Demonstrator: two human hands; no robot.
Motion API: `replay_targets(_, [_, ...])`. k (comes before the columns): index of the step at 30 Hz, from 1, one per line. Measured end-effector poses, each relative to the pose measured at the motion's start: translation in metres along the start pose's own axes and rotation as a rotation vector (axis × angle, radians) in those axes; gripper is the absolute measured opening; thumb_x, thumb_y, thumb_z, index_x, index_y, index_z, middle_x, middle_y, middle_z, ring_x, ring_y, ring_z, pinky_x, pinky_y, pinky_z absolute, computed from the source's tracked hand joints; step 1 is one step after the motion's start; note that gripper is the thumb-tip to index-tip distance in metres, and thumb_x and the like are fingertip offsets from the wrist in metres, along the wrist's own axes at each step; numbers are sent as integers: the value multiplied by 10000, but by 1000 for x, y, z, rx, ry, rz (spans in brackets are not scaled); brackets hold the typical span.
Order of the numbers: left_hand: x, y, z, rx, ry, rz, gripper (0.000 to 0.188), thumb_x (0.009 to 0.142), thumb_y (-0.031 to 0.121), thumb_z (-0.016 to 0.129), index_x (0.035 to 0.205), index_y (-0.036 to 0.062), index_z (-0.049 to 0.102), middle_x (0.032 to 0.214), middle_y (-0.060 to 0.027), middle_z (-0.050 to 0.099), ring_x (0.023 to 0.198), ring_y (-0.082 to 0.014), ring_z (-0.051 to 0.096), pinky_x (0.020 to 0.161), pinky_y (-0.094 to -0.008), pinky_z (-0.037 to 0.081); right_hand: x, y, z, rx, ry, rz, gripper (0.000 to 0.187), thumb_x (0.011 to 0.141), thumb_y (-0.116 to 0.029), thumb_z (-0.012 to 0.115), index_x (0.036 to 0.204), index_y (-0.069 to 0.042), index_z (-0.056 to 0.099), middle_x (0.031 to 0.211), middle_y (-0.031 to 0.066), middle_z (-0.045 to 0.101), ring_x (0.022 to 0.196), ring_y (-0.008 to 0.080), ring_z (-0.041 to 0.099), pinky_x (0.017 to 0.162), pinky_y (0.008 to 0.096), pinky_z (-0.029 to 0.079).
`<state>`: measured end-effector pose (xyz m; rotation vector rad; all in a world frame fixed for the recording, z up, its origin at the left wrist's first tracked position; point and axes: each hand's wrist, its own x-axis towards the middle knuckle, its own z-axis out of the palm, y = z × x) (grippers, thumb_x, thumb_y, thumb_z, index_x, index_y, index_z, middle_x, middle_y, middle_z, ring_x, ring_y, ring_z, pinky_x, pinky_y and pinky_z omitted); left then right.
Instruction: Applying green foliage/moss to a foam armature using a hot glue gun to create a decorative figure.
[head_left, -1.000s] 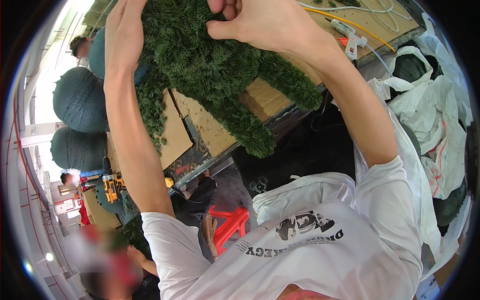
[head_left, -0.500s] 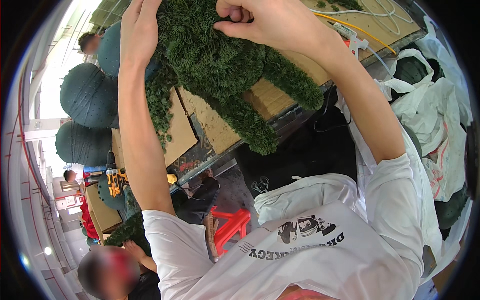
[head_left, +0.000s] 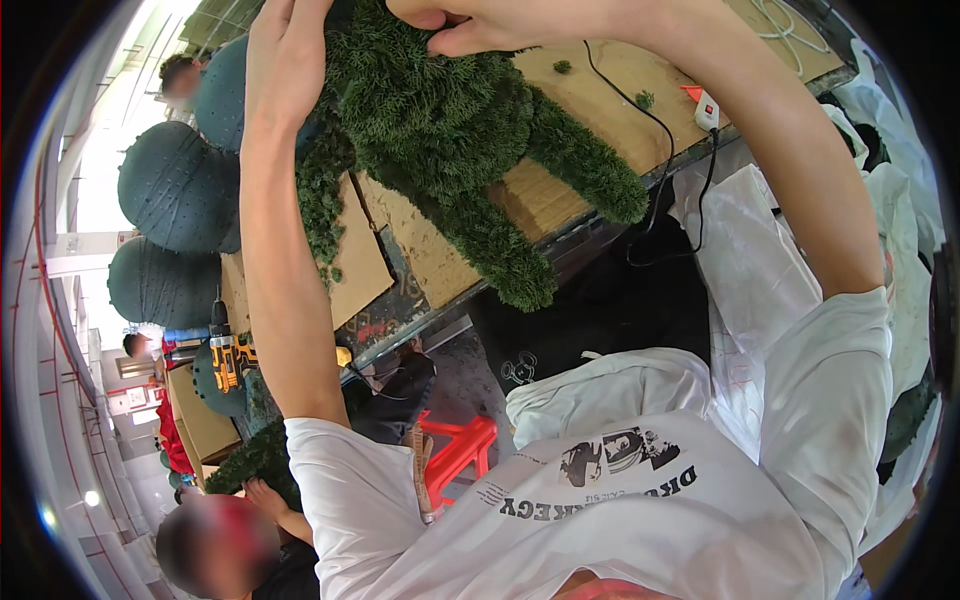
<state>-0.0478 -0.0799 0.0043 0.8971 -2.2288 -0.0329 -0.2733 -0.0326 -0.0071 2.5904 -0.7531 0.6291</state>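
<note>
A figure covered in green artificial foliage lies on the cardboard-topped table at upper middle, its two leg-like limbs pointing toward me. My left hand is laid along its left side, fingers stretched and running out past the top edge. On top of the foliage, my right hand has curled fingers with the thumb near the index finger. What it pinches, if anything, is hidden. Loose green sprigs lie beside the figure, near my left forearm.
Dark green domes stand at left, near a yellow-black drill. A white switch with black cord sits by the table edge. A red stool stands below. A co-worker's hand touches foliage at lower left. White bags are at right.
My right hand has moved slightly up and left over the foliage, and its forearm has swung right. The arm uncovers the white switch and covers the glue gun's earlier place.
</note>
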Motion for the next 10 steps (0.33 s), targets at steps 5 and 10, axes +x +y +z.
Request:
replay_targets(5, [-1, -8, 4, -87, 50, 15, 361, 1084, 319, 463, 1134, 13, 647, 1078, -64, 643, 1069, -182, 565, 991, -311, 390, -16, -3, 15, 170, 174, 44, 213, 828, -160, 772, 815, 19, 657, 756, 198, 687, 779, 402, 694, 704, 470, 538])
replay_targets(10, [2, -10, 1, -149, -28, -20, 371, 1089, 340, 464, 1166, 34, 658, 1129, -83, 647, 1103, -163, 565, 1012, -325, 384, -26, -8, 24, 310, 246, 184, 184, 884, -156, 748, 842, 1, 662, 821, 199, 702, 828, 386, 698, 740, 461, 528])
